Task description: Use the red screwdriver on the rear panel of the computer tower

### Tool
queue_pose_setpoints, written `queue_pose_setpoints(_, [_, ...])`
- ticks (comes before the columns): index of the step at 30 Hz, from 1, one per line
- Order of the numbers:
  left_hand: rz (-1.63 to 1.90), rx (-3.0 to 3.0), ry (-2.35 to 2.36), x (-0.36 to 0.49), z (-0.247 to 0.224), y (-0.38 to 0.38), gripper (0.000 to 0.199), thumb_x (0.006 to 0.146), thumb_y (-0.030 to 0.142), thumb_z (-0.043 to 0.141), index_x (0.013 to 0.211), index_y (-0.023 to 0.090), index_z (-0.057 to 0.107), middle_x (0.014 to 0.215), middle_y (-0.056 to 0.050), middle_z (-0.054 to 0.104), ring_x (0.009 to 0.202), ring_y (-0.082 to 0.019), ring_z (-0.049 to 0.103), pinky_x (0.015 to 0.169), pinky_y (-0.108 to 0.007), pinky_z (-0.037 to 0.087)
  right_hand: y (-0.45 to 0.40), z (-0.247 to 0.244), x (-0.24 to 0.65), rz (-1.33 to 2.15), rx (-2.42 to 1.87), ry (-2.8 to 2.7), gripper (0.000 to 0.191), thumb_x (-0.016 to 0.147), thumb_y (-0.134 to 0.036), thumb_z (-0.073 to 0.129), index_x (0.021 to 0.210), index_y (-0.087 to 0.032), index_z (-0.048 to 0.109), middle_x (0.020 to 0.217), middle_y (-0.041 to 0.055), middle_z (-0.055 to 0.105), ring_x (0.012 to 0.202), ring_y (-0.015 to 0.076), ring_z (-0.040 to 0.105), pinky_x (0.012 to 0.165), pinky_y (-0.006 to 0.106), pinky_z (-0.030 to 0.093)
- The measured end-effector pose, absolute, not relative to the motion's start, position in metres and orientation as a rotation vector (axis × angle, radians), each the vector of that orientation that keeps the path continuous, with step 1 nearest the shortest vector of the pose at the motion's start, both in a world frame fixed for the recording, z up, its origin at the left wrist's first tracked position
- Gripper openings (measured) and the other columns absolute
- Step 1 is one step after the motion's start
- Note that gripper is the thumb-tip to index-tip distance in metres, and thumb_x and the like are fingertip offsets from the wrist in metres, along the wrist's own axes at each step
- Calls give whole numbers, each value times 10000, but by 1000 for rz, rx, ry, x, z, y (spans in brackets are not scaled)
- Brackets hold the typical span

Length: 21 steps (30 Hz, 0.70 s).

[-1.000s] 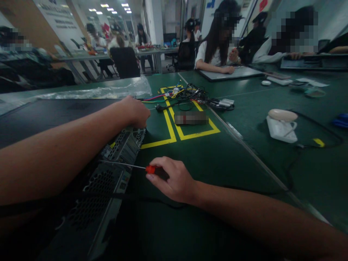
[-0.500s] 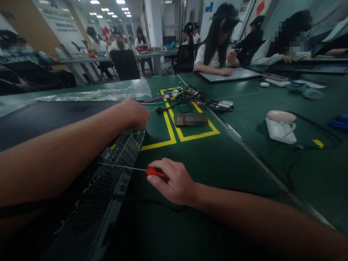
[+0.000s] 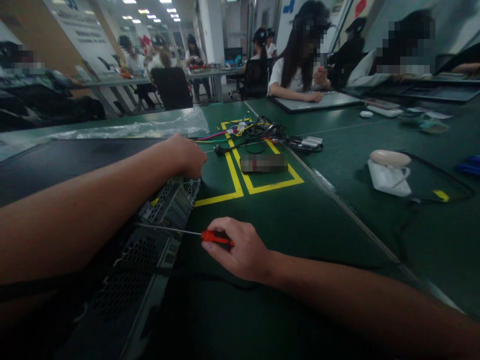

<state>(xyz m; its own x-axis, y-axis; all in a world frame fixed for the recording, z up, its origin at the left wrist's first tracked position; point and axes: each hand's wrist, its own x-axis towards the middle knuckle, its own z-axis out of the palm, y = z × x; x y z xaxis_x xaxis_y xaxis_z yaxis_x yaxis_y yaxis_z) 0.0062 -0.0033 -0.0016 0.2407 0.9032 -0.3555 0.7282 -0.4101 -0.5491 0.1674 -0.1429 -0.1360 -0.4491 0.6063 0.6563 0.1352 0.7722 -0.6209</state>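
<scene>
PC case (image 3: 174,202): left on table (image 3: 337,170) | cables (image 3: 264,131): behind block | block (image 3: 263,164): mid-table

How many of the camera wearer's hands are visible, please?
2: the bare left hand at the black metal computer case, the bare right hand gripping the red-handled screwdriver.

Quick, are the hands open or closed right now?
Left hand: on the computer, fingers hidden, can't tell.
Right hand: closed, holding the screwdriver.

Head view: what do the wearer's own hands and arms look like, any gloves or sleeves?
No gloves, rings or watch show on the left hand or right hand. The left forearm and right forearm are bare, without visible sleeves or markings. The left fingers are mostly hidden.
</scene>
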Motion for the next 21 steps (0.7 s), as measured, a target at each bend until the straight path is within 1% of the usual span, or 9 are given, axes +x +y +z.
queue_pose_setpoints(2, [918,-2256,-1538,6,-1,-4,374,823,349,550,1113,245,763,1212,-148,730,1136,-363,630,946,-529,453,-143,-135,167,607,-553,-1994,159,957,-300,637,1051,-175,607,952,57,709,804,161,684,757,277,555])
queue_pose_setpoints(6, [926,-2263,-1532,6,-2,-3,411,831,355,533,1147,223,759,1227,-169,717,1155,-386,617,944,-550,454,-143,-134,168,605,-548,-1996,154,959,-296,638,1049,-174,610,943,54,712,765,154,673,724,274,553])
queue_pose_setpoints(10, [968,-2223,-1519,5,-3,-2,436,835,367,519,1188,239,740,1250,-150,715,1153,-365,621,937,-521,461,-143,-135,168,604,-558,-2006,177,968,-329,623,1065,-182,612,953,56,714,778,161,677,728,287,559])
queue_pose_setpoints(15, [959,-2239,-1517,7,-1,-3,431,828,360,521,1178,252,749,1241,-148,719,1155,-374,614,937,-542,459,-143,-135,169,587,-553,-2011,173,969,-317,622,1063,-173,607,955,61,714,783,161,680,730,287,559])
queue_pose_setpoints(19, [978,-2235,-1483,7,-1,-3,425,851,354,483,1169,250,746,1249,-143,718,1142,-359,623,913,-533,466,-143,-134,169,594,-561,-2021,185,980,-339,603,1071,-179,603,957,61,712,795,162,681,745,292,561])
queue_pose_setpoints(21, [967,-2226,-1493,6,-1,-2,409,845,365,493,1146,254,747,1248,-134,719,1134,-351,625,908,-522,464,-142,-134,169,598,-563,-2020,185,976,-342,608,1064,-180,605,955,59,713,792,161,680,745,290,560])
